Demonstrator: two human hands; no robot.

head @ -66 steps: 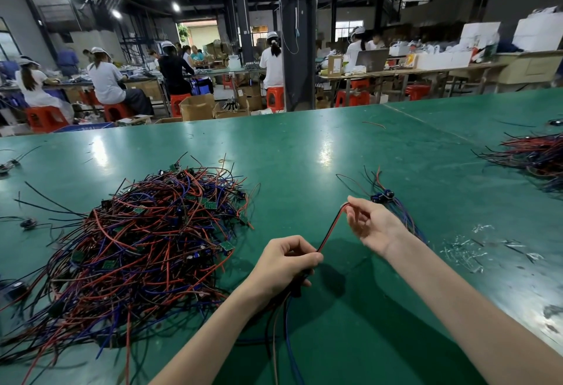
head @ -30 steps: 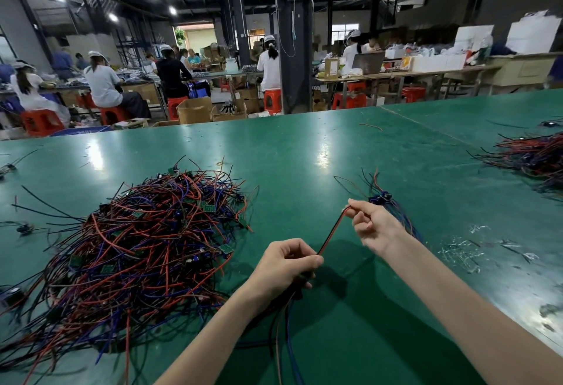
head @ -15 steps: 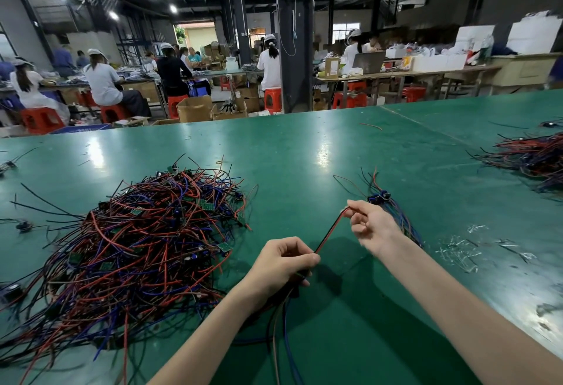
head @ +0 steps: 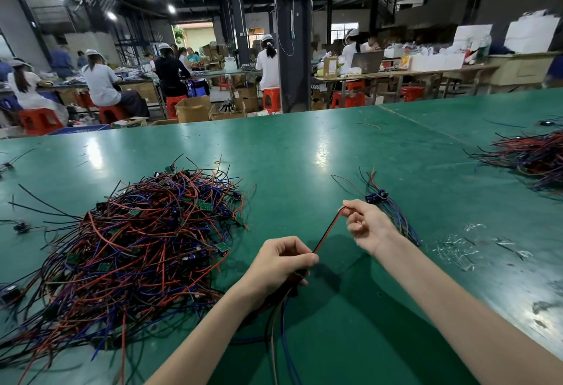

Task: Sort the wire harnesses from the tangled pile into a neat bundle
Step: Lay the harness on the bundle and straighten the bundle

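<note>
- Left grip (head: 280,266): a bare hand low over the bench (head: 304,147), fingers curled round one wire harness (head: 327,232), thumb and forefinger pinching its red-and-black pair.
- Right grip (head: 368,223): a bare hand, thumb and forefinger pinching the far end of the same pair. The other fingers are loosely curled.
- The harness runs taut and slanted between the two grips, clear of the bench surface. Its loose tails (head: 280,339), red, blue and black, drop from under the left grip toward the near edge.
- Tangled pile (head: 137,247): red, blue and black wires with small green boards, heaped on the bench left of the left grip, apart from it.
- Small bundle (head: 396,217): blue-ended harnesses lying roughly parallel, just behind the right grip.
- Second heap (head: 530,156) at the bench's far right, well apart.
- Clear plastic scraps (head: 457,250) scattered right of the right forearm.
- Containers: open cardboard box (head: 193,109) on the floor beyond the bench, flaps up, contents hidden. The neighbouring box (head: 227,112) shows dark items, too small to identify.
</note>
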